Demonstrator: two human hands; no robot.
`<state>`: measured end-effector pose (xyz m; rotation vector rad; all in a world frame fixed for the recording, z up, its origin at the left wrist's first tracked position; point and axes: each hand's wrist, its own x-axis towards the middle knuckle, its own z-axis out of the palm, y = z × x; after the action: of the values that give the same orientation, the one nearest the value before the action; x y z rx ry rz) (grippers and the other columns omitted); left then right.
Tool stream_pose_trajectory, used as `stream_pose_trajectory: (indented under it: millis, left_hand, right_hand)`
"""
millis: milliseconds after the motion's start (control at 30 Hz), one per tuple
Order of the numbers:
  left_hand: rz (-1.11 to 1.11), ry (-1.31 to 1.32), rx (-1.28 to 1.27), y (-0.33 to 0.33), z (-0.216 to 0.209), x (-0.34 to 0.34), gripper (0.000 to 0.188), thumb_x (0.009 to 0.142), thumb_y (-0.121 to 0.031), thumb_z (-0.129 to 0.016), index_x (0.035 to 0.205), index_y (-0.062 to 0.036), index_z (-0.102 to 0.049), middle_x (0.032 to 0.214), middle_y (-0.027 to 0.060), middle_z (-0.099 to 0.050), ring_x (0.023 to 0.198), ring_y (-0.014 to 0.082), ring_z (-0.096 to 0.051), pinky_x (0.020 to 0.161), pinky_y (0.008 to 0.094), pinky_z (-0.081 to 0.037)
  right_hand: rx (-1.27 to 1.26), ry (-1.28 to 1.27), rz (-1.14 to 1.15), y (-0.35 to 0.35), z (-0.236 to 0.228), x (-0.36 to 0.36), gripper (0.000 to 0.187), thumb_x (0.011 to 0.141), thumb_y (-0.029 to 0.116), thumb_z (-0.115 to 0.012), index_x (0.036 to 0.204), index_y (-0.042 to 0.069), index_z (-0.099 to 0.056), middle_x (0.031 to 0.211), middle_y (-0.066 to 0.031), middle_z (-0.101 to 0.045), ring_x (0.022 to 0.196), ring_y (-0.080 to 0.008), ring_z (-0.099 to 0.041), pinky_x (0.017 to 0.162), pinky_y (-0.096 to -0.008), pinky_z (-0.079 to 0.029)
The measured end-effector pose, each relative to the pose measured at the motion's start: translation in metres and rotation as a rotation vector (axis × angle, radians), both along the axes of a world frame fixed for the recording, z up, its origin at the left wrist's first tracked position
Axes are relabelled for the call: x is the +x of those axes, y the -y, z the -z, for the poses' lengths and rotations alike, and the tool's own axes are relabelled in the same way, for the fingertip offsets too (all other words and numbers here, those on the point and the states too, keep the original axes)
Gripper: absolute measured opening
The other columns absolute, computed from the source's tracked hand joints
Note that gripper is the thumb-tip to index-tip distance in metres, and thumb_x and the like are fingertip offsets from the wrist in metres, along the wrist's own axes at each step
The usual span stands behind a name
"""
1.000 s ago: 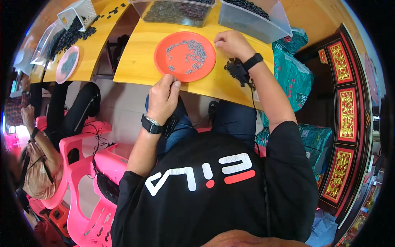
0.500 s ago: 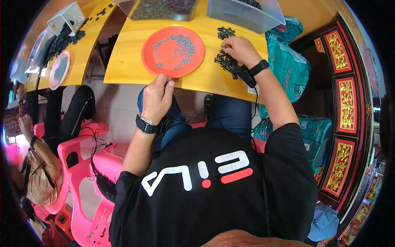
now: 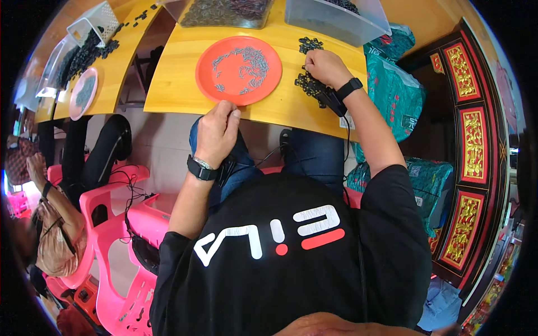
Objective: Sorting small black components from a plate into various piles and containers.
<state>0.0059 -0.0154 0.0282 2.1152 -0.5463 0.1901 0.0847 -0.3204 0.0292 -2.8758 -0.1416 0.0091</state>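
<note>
A round red-orange plate (image 3: pixel 228 81) lies on the yellow table with many small grey metal pins (image 3: pixel 256 68) scattered in it. My left hand (image 3: pixel 217 133) is closed at the plate's near edge, thumb against the curled fingers; whatever it holds is hidden. To the right of the plate, my right hand (image 3: pixel 328 68) hovers over small black parts, its fingers pinched together and their tips turned down out of sight. One pile of these black parts (image 3: pixel 308 85) sits just below that hand, and a smaller group (image 3: pixel 310 44) lies beyond it.
Two clear plastic bins, one left (image 3: pixel 224 19) and one right (image 3: pixel 336 25), stand at the table's far side. Teal bags (image 3: pixel 392 95) crowd the right. On the left table are a white basket (image 3: pixel 92 23), black parts and a pink plate (image 3: pixel 84 95); another person sits beside it.
My right fingertips have curled a little further down over the black parts. The left hand keeps its place at the plate's edge; the whole view has shifted slightly.
</note>
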Motion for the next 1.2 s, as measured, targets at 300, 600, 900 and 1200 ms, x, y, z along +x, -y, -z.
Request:
stream_pose_trajectory:
  millis: [300,600,900,1200]
  left_hand:
    - [0.049,-0.361,-0.271,0.004,0.011,0.001,0.010,0.084,-0.010,-0.052,0.083,-0.0003,-0.053,0.062,0.0099,-0.050,0.057,0.0184,-0.052,0.055,0.0307,-0.041]
    - [0.279,-0.865,-0.767,0.011,0.024,-0.002,0.027,0.094,-0.024,-0.038,0.088,-0.0027,-0.055,0.067,0.0048,-0.056,0.059,0.0118,-0.055,0.054,0.0229,-0.044]
    - [0.308,-1.005,-1.024,0.008,0.031,0.002,0.008,0.089,-0.012,-0.049,0.089,-0.0042,-0.051,0.070,0.0064,-0.056,0.059,0.0177,-0.059,0.055,0.0248,-0.046]
    - [0.253,-0.992,-0.827,0.006,0.024,0.003,0.007,0.089,-0.011,-0.048,0.086,-0.0052,-0.052,0.069,0.0037,-0.057,0.058,0.0130,-0.057,0.055,0.0223,-0.044]
  right_hand:
    - [0.865,-0.260,-0.171,-0.040,-0.023,-0.032,0.012,0.083,0.015,-0.061,0.081,0.003,-0.059,0.070,0.0022,-0.056,0.064,-0.0052,-0.051,0.058,-0.0210,-0.042]
    - [0.648,0.033,-0.407,-0.118,-0.024,-0.077,0.006,0.079,0.007,-0.059,0.082,0.002,-0.058,0.071,-0.0104,-0.058,0.064,-0.0148,-0.058,0.060,-0.0269,-0.044]
    - [1.316,-0.312,-0.206,-0.124,-0.019,-0.089,0.010,0.082,0.003,-0.061,0.091,-0.001,-0.061,0.078,-0.0031,-0.064,0.070,-0.0074,-0.059,0.064,-0.0215,-0.046]
    - [0.910,-0.225,-0.146,-0.124,-0.012,-0.085,0.009,0.080,0.006,-0.061,0.087,-0.001,-0.063,0.071,0.0000,-0.063,0.066,-0.0032,-0.056,0.060,-0.0195,-0.044]
